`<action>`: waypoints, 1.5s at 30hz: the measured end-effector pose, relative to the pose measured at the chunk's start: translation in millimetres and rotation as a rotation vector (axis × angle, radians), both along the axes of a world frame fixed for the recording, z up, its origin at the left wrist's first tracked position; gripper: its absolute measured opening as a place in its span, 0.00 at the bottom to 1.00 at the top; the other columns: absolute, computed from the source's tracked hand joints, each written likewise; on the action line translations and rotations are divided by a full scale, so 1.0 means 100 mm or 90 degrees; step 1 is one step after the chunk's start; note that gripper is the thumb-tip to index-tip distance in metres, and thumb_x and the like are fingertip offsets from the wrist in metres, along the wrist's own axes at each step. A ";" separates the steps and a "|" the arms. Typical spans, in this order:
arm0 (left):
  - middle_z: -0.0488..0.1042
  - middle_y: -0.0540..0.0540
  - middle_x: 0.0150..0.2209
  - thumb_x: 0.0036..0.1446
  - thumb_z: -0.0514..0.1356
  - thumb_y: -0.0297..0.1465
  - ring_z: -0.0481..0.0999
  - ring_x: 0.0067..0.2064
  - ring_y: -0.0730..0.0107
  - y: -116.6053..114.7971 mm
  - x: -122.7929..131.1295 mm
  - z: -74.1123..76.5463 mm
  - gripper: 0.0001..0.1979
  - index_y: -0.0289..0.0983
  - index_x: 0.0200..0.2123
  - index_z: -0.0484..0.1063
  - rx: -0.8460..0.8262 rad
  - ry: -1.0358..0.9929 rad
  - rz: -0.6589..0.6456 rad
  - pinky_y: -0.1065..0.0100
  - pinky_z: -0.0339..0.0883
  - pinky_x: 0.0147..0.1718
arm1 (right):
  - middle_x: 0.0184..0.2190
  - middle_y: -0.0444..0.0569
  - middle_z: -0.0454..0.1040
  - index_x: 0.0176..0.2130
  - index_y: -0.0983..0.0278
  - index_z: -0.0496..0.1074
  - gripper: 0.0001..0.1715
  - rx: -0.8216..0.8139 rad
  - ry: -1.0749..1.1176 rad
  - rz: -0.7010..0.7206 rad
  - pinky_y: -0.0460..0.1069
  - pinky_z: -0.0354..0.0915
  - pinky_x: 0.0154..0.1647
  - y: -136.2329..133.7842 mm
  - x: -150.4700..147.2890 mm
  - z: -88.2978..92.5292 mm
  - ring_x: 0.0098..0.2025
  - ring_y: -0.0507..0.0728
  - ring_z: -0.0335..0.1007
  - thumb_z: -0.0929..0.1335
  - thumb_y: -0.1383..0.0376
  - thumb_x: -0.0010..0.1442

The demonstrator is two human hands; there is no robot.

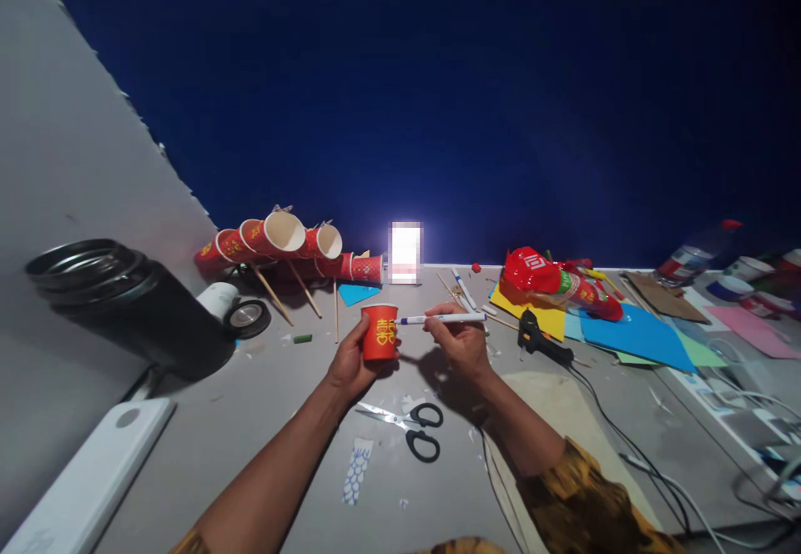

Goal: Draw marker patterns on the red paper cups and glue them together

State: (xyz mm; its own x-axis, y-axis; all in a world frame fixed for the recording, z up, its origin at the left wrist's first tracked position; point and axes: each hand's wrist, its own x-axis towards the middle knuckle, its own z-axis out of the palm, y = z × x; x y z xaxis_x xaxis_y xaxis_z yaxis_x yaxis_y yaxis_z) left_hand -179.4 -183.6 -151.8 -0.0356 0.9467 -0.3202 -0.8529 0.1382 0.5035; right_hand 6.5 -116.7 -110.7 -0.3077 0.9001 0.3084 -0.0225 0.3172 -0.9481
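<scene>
My left hand [352, 355] is wrapped round a red paper cup [379, 333] with yellow characters on its side, held upright above the table. Between the fingers of my right hand [460, 344] is a white marker pen [445, 319] with blue ends. The pen lies almost level and its left end reaches the cup's right side; whether it touches I cannot tell. Below the cup, black-handled scissors [410, 425] lie spread on the table. A paper strip with a blue scale pattern [357, 472] rests nearer to me.
Stacked red paper cups [250, 241] lie at the back left by a black flask [143, 312]. To the right are a black glue gun [538, 337] with its cable, a red plastic package [556, 283], blue paper [632, 333] and white cables. A blue wall stands behind.
</scene>
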 end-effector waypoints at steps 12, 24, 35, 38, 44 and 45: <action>0.78 0.37 0.38 0.67 0.57 0.42 0.80 0.35 0.61 0.00 0.04 -0.03 0.22 0.29 0.53 0.73 0.020 0.015 -0.003 0.61 0.77 0.32 | 0.26 0.47 0.76 0.34 0.62 0.78 0.11 0.012 -0.029 -0.001 0.48 0.63 0.27 -0.01 -0.01 0.02 0.25 0.53 0.68 0.73 0.56 0.57; 0.79 0.36 0.35 0.67 0.58 0.40 0.80 0.34 0.60 0.01 0.05 -0.04 0.20 0.27 0.48 0.73 0.001 0.035 0.008 0.61 0.77 0.32 | 0.26 0.46 0.76 0.33 0.62 0.78 0.10 0.028 -0.039 0.030 0.47 0.63 0.26 -0.04 -0.01 0.06 0.25 0.53 0.67 0.73 0.58 0.57; 0.78 0.39 0.34 0.66 0.59 0.40 0.79 0.30 0.64 0.01 0.05 -0.02 0.21 0.28 0.51 0.71 -0.002 0.003 0.010 0.64 0.77 0.32 | 0.23 0.46 0.76 0.29 0.62 0.77 0.10 0.069 -0.084 0.076 0.48 0.62 0.27 -0.01 0.02 0.06 0.26 0.54 0.68 0.72 0.58 0.58; 0.78 0.39 0.33 0.67 0.58 0.41 0.79 0.30 0.64 0.01 0.05 0.00 0.20 0.28 0.49 0.72 -0.005 0.017 0.015 0.63 0.77 0.32 | 0.23 0.46 0.75 0.30 0.62 0.76 0.11 0.066 -0.092 0.078 0.48 0.61 0.27 0.01 0.04 0.06 0.24 0.53 0.67 0.71 0.58 0.58; 0.79 0.37 0.34 0.67 0.56 0.42 0.79 0.31 0.60 -0.01 0.04 0.02 0.22 0.29 0.52 0.72 -0.005 0.028 0.001 0.61 0.76 0.31 | 0.20 0.43 0.72 0.30 0.62 0.75 0.11 0.056 -0.109 0.071 0.47 0.57 0.23 0.05 0.06 0.05 0.22 0.52 0.62 0.71 0.58 0.58; 0.79 0.37 0.34 0.67 0.56 0.43 0.79 0.32 0.60 -0.02 0.04 0.02 0.23 0.29 0.53 0.72 -0.006 0.026 -0.002 0.61 0.76 0.31 | 0.19 0.43 0.71 0.30 0.62 0.75 0.11 0.057 -0.110 0.067 0.47 0.57 0.23 0.05 0.06 0.04 0.21 0.52 0.62 0.71 0.58 0.59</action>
State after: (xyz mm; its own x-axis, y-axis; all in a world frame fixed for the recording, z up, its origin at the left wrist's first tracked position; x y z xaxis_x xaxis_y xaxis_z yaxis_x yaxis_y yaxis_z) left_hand -175.5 -185.3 -149.8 -0.0458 0.9437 -0.3276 -0.8310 0.1460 0.5368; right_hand 12.4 -111.4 -106.4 -0.4532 0.8321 0.3197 0.1011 0.4043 -0.9090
